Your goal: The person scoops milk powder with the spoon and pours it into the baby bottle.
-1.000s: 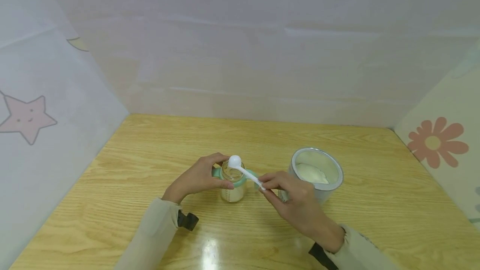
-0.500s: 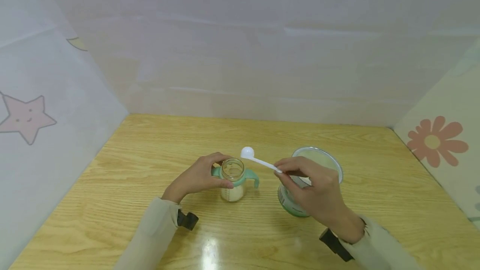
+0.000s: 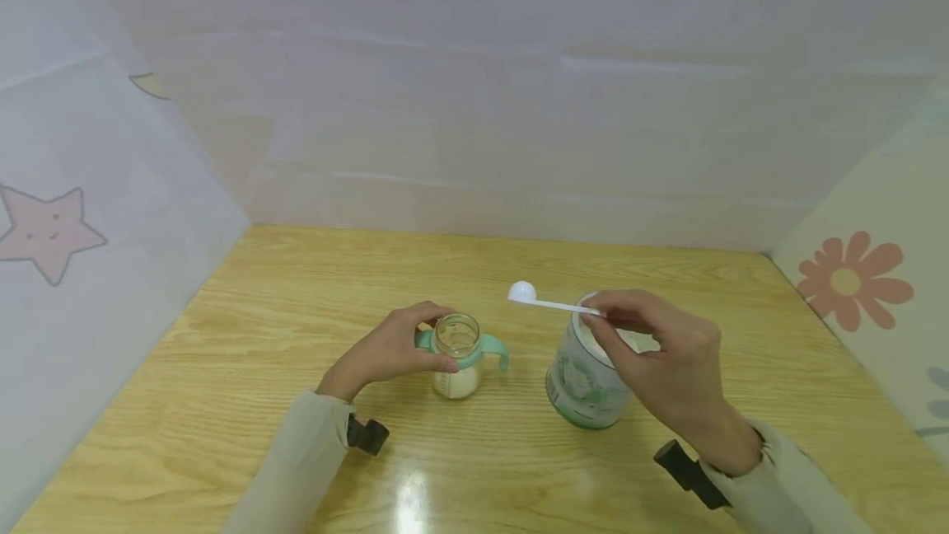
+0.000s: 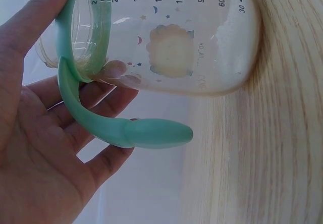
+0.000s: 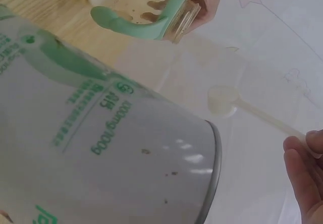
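A clear baby bottle [image 3: 457,377] with mint-green handles stands upright and uncapped on the table, pale powder at its bottom. My left hand [image 3: 396,348] grips it around the neck ring, thumb in front; in the left wrist view fingers also lie behind one green handle [image 4: 156,132]. My right hand [image 3: 663,353] pinches the handle end of a white measuring scoop [image 3: 523,293]. The scoop is held in the air, its bowl turned downward, between the bottle and an open formula tin [image 3: 586,377]. The right hand partly hides the tin's mouth; pale powder shows inside.
The wooden table [image 3: 334,270] runs back to a pale fabric backdrop [image 3: 474,122], with printed side panels left and right. The tin stands just right of the bottle, near the right forearm. Black straps with cameras sit at both wrists.
My right hand has moved right and slightly up, carrying the scoop from over the bottle's mouth to beside the tin. The left hand and bottle have stayed put.
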Motion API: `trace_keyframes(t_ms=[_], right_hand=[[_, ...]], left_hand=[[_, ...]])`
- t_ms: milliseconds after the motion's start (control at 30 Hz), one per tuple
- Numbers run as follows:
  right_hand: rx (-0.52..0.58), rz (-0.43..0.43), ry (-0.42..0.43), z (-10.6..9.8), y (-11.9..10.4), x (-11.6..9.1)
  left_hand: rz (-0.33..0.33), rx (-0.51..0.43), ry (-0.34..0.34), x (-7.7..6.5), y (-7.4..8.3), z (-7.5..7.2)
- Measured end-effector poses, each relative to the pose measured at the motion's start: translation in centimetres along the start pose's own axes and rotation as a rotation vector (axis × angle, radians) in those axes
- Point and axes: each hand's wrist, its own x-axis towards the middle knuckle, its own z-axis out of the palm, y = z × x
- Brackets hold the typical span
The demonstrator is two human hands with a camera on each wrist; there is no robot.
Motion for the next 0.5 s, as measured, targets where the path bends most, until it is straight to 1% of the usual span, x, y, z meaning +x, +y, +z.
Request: trace_keyframes(t_ms=[333,500], right_hand=[[-0.035,0.060,0.034,-1.1,0.5,-0.4],[-0.055,0.069,0.049,-1.7,0.8,-0.6]], left_hand=[[-0.009,0.001,0.003,0.1,-0.2,0.1],[-0.013,0.001,0.003,0.1,-0.2,0.1]])
